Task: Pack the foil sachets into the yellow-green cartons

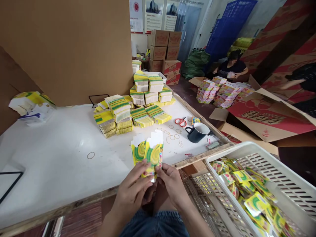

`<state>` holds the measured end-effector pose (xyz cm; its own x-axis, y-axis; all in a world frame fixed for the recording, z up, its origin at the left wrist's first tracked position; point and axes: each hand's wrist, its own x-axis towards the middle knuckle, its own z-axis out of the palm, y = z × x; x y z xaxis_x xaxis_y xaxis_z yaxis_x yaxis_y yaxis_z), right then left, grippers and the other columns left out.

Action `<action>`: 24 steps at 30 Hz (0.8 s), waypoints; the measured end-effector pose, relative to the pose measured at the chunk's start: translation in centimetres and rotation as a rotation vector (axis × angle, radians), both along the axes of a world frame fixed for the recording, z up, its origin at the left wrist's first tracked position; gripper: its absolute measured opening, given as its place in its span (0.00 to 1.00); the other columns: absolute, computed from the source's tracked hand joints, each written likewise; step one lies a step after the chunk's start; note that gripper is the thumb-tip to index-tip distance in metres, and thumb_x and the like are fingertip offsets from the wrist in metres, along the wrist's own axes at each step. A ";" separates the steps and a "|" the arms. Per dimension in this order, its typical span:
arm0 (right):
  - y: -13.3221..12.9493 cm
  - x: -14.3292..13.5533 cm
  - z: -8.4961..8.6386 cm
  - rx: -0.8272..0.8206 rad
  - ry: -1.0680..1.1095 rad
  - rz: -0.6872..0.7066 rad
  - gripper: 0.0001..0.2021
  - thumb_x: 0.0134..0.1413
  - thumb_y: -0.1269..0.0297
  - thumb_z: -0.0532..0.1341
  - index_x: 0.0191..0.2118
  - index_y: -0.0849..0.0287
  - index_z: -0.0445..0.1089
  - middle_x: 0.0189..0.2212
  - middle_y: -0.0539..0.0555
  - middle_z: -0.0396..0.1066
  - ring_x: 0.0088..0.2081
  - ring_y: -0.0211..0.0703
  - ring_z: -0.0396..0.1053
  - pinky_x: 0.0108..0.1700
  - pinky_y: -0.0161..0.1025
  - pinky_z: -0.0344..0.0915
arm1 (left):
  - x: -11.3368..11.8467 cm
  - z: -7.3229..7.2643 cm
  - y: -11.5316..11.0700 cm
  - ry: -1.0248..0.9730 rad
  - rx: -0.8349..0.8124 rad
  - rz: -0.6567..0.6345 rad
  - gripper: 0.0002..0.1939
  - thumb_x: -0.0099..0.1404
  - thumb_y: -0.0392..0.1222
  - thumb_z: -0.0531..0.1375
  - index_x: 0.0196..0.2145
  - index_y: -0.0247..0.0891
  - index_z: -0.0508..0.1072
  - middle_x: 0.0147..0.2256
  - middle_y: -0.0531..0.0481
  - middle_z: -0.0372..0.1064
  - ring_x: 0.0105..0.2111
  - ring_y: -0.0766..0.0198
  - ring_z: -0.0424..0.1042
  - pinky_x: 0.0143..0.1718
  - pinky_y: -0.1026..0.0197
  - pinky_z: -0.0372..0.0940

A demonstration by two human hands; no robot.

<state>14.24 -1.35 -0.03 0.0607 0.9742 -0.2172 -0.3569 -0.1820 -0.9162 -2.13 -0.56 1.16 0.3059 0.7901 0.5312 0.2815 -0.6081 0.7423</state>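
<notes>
Just above the table's front edge, I hold two small yellow-and-green cardboard cartons with white flaps standing up at their tops. The right carton (153,153) overlaps the left carton (139,152). My left hand (134,184) is closed on their lower part, with its fingers across the front. My right hand (171,179) pinches the lower right edge of the right carton between thumb and fingers. Whether anything is inside the cartons cannot be seen. Beyond them, stacked bundles of flat yellow-and-green cartons (119,110) lie on the white table (66,144).
Right of the hands stands a white plastic basket (278,168) of yellow packets (256,202). A dark mug (197,132), red-handled scissors (181,122) and rubber bands (170,135) lie on the table. Further off are open cardboard boxes (264,115) and a seated person (232,67).
</notes>
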 end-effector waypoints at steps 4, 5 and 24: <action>-0.1 -0.6 0.6 0.028 0.064 0.073 0.16 0.46 0.49 0.69 0.30 0.58 0.74 0.20 0.47 0.67 0.20 0.33 0.56 0.23 0.31 0.53 | -0.2 -0.1 0.0 -0.422 -0.459 0.126 0.24 0.61 0.40 0.63 0.55 0.48 0.70 0.59 0.48 0.67 0.58 0.51 0.65 0.57 0.52 0.63; -0.2 -0.8 0.7 0.019 0.093 0.094 0.16 0.45 0.49 0.69 0.30 0.57 0.74 0.21 0.47 0.68 0.20 0.34 0.56 0.23 0.31 0.54 | -0.4 -0.1 0.2 -0.486 -0.594 0.071 0.23 0.62 0.43 0.63 0.55 0.46 0.71 0.56 0.46 0.69 0.55 0.50 0.68 0.55 0.51 0.66; -0.5 -1.7 -1.3 -0.011 0.035 0.134 0.21 0.49 0.44 0.65 0.33 0.61 0.72 0.17 0.45 0.59 0.18 0.32 0.49 0.19 0.30 0.50 | -0.4 0.0 1.1 -0.127 -0.692 0.094 0.17 0.67 0.48 0.52 0.32 0.35 0.76 0.26 0.49 0.73 0.26 0.61 0.70 0.31 0.61 0.67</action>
